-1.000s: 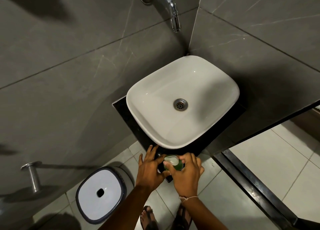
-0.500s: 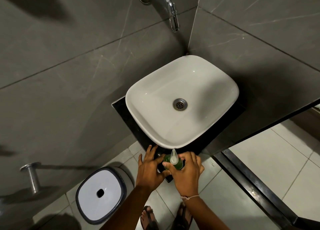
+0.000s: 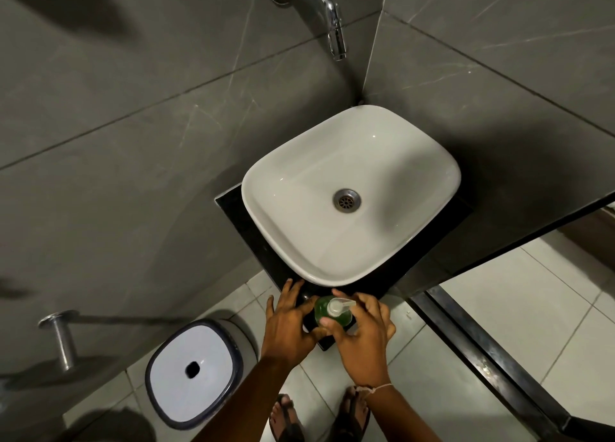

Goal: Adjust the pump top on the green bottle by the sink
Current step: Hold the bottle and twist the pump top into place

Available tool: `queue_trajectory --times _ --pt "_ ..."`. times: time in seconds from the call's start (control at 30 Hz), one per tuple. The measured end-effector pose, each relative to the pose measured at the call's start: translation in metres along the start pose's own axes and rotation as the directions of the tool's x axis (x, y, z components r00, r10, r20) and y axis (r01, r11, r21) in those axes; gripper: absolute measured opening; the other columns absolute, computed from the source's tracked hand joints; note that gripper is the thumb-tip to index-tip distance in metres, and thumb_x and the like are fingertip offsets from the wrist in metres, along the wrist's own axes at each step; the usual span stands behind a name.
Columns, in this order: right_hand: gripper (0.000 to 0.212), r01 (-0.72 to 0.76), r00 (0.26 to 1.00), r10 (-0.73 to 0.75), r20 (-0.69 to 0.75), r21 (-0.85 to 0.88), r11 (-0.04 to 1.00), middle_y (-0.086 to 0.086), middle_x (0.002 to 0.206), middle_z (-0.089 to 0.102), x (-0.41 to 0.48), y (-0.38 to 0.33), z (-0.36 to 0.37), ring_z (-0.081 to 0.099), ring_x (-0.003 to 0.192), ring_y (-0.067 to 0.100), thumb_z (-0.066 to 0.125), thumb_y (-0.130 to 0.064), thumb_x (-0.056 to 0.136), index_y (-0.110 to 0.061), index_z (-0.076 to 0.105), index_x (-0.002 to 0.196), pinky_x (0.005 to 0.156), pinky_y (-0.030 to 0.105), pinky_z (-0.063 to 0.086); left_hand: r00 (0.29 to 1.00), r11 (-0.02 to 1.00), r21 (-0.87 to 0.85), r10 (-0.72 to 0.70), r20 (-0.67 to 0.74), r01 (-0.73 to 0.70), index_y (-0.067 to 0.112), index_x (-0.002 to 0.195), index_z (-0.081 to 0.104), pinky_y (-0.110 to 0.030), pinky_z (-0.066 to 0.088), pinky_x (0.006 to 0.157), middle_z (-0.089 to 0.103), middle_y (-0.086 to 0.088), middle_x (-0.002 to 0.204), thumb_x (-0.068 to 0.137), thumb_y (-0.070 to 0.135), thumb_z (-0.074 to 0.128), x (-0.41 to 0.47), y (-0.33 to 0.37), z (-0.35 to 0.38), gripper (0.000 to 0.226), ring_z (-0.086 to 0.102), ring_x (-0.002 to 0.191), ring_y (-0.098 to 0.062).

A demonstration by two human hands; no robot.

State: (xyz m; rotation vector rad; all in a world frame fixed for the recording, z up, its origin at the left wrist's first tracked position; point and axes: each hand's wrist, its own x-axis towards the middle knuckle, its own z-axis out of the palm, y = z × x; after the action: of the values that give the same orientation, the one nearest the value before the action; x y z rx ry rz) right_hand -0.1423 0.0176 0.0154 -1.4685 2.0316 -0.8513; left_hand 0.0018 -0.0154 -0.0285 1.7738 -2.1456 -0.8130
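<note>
- Grey bathroom tiles surrounded our white sink point(image 3: 349, 195).
- We kept both hands cupped around the green bottle point(image 3: 332, 315) on the black counter's point(image 3: 266, 251) near corner.
- Our right hand point(image 3: 362, 338) gripped it; our left hand point(image 3: 289, 321) steadied it, fingers spread.
- Its pump top point(image 3: 336, 306) had swung from pointing toward the sink to pointing right.

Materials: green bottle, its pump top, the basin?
Green pump bottle: looks like translucent plastic, the green liquid showing through. Whitish pump top: semi-clear plastic, likely. White rounded-square basin: glazed ceramic by its glossy highlights, probably.

Green bottle point(image 3: 333, 315) hemmed: sink point(image 3: 336, 271) rim behind, hands flanking; above open
</note>
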Motion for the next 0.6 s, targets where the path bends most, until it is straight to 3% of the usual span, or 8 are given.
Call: queue_trajectory --times 0.07,0.17,0.27,0.4,0.5,0.6 --pt "0.036 -0.006 1.000 0.006 -0.028 0.004 1.000 -0.016 0.110 0.052 0.003 0.004 -0.003 0.040 0.114 0.016 0.081 -0.044 0.062 -0.039 0.069 0.096 0.083 0.029 0.018 1.000 1.000 0.021 -0.003 0.019 0.003 0.039 0.132 0.048 -0.055 0.002 0.116 0.021 0.001 0.158 0.072 0.061 0.066 0.001 0.000 0.000 0.066 0.001 0.147 -0.019" --pt "0.037 -0.061 0.997 0.062 -0.046 0.025 0.998 -0.013 0.101 0.053 0.009 -0.003 -0.003 0.041 0.107 0.015 0.084 -0.050 0.053 -0.034 0.065 0.079 0.081 0.030 0.020 1.000 1.000 0.019 -0.006 0.021 0.006 0.037 0.132 0.049 -0.055 0.003 0.117 0.021 0.001 0.158 0.073 0.059 0.067 0.001 0.001 -0.001 0.065 0.000 0.147 -0.018" --pt "0.041 -0.060 0.998 0.061 -0.032 0.033 0.998 -0.012 0.097 0.054 0.008 -0.006 -0.003 0.043 0.106 0.015 0.080 -0.055 0.054 -0.032 0.060 0.081 0.084 0.034 0.025 1.000 1.000 -0.007 -0.008 0.009 0.008 0.036 0.129 0.052 -0.055 0.003 0.117 0.023 0.001 0.157 0.073 0.055 0.069 0.001 0.001 -0.001 0.061 0.002 0.147 -0.018" --pt "0.042 0.015 1.000 -0.016 0.026 0.024 1.000 -0.019 0.107 0.052 0.008 -0.003 -0.008 0.038 0.114 0.010 0.072 -0.054 0.059 -0.046 0.065 0.100 0.090 0.033 0.022 1.000 1.000 0.007 -0.002 0.016 0.001 0.038 0.130 0.050 -0.056 0.004 0.117 0.023 0.001 0.158 0.073 0.057 0.068 0.000 0.001 -0.001 0.063 0.001 0.147 -0.018" --pt "0.036 0.002 1.000 -0.002 0.003 0.004 1.000 -0.017 0.103 0.053 0.013 -0.003 -0.009 0.041 0.112 0.014 0.079 -0.050 0.055 -0.039 0.070 0.087 0.088 0.031 0.020 1.000 1.000 0.021 0.001 0.022 -0.001 0.037 0.131 0.050 -0.055 0.002 0.117 0.022 0.000 0.157 0.073 0.059 0.068 0.001 0.001 -0.002 0.065 0.001 0.147 -0.019" --pt "0.044 -0.005 1.000 0.005 -0.023 0.006 1.000 -0.015 0.099 0.053 0.013 -0.003 -0.005 0.040 0.107 0.012 0.078 -0.061 0.048 -0.031 0.066 0.077 0.083 0.031 0.021 1.000 1.000 0.004 0.003 0.009 -0.003 0.037 0.129 0.052 -0.056 0.004 0.117 0.024 0.001 0.157 0.072 0.056 0.069 0.000 0.001 -0.001 0.062 0.001 0.147 -0.019"
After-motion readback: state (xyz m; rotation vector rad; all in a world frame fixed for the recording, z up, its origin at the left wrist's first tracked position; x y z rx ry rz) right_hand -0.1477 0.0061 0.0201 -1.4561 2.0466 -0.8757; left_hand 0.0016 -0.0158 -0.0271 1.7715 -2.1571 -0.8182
